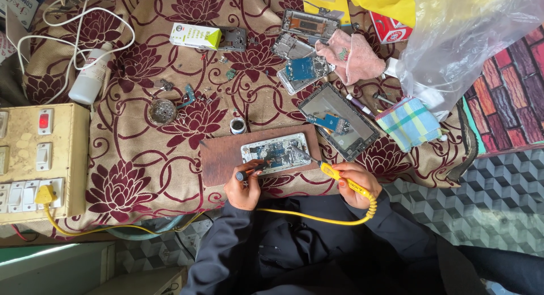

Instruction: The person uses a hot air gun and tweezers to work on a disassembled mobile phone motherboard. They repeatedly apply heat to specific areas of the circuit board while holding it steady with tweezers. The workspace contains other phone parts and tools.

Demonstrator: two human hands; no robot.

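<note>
An opened phone (276,152) with its circuit board bare lies on a brown wooden board (221,153) at the near edge of the cloth. My left hand (243,187) grips a thin dark tool (253,169) whose tip rests on the phone's left part. My right hand (352,184) holds a yellow soldering iron (340,179), its metal tip angled onto the phone's right side. The iron's yellow cord (306,217) loops across my lap toward the left.
A yellowed switchboard (39,159) stands at the left with a yellow plug in it. Several phone frames and boards (303,68), a screen panel (340,122), a white bottle (90,74), a round tin (162,111), cloths and a plastic bag (464,40) lie on the floral cloth.
</note>
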